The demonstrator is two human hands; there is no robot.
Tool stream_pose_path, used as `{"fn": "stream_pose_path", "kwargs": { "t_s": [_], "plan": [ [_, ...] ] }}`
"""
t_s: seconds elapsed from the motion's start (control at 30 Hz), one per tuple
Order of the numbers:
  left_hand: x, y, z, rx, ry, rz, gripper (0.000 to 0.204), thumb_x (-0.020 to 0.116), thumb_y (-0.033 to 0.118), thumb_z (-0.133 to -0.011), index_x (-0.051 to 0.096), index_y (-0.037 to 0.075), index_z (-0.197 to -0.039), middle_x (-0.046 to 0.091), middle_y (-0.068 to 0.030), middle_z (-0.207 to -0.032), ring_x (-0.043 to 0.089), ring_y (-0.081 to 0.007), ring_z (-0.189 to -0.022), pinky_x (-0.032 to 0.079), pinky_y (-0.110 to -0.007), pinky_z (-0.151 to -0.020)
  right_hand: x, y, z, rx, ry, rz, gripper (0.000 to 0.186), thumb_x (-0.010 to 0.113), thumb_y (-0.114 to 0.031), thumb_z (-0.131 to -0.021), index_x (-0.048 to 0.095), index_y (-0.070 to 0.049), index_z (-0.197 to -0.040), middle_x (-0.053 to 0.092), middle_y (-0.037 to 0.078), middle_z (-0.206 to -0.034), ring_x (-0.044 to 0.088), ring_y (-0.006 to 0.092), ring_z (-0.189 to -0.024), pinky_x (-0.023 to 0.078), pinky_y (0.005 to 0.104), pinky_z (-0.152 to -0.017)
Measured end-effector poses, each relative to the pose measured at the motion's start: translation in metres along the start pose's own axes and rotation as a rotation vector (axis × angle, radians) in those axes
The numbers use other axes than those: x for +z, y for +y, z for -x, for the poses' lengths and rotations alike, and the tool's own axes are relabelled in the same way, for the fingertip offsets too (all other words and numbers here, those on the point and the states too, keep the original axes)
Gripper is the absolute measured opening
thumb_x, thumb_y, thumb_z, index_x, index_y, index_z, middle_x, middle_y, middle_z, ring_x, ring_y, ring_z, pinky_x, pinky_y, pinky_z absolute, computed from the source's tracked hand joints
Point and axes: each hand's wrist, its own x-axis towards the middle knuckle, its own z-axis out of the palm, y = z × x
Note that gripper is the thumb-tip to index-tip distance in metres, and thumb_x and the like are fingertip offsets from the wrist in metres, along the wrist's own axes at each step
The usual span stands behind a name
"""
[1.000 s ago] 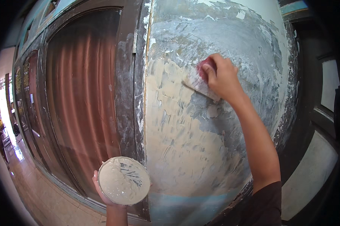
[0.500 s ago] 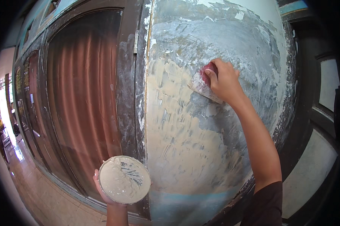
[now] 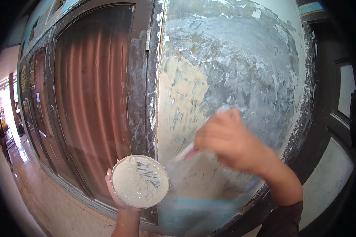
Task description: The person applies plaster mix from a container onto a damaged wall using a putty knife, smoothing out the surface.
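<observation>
My left hand (image 3: pixel 115 193) is closed around the side of a round tub (image 3: pixel 143 206) full of beige putty (image 3: pixel 126 179), its surface scored with dark streaks. My right hand (image 3: pixel 227 140), smeared by motion, grips a putty scraper (image 3: pixel 186 153) with a pinkish-red part. The scraper's blade points down and left, close to the tub's right side; whether it touches the wall cannot be seen. Behind it stands a grey, patchy wall (image 3: pixel 249 75), whose left part carries an uneven coat of beige putty (image 3: pixel 182 89).
Left of the wall is a dark wooden frame (image 3: pixel 140 87) with glass and a reddish-brown curtain (image 3: pixel 95 83) behind it. A dark door (image 3: pixel 324 94) with pale panels stands at the right. Tiled floor (image 3: pixel 47 189) lies at lower left; a blue band (image 3: pixel 197 203) crosses the wall low down.
My right hand has swung down and left with the scraper, from the upper wall toward the tub. The tub sits slightly farther right and higher in view, and the whole view has shifted a little.
</observation>
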Motion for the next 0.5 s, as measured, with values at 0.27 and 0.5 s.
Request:
{"fn": "stream_pose_path", "kwargs": {
  "t_s": [0.27,0.5],
  "plan": [
    [0.001,-0.007,0.005,0.035,-0.038,0.054,0.068,0.038,0.061,-0.104,0.065,0.007,-0.135,0.067,-0.0149,-0.134,0.065,-0.0356,-0.118,0.054,-0.052,-0.102,0.027,-0.048,0.030,-0.156,-0.035,-0.114,0.025,0.066,-0.024,-0.085,0.069,-0.015,-0.108,0.064,-0.003,-0.097,0.057,0.0193,-0.097,0.042,0.0377,-0.075],
    [0.021,-0.011,0.015,0.018,-0.037,0.082,0.065,0.038,0.058,-0.105,0.065,0.007,-0.134,0.068,-0.0144,-0.133,0.066,-0.0349,-0.118,0.053,-0.052,-0.103,0.024,-0.060,0.035,-0.133,-0.068,-0.137,0.023,0.072,-0.023,-0.086,0.072,-0.016,-0.108,0.066,-0.004,-0.100,0.058,0.0189,-0.098,0.042,0.0346,-0.075]
  ]
}}
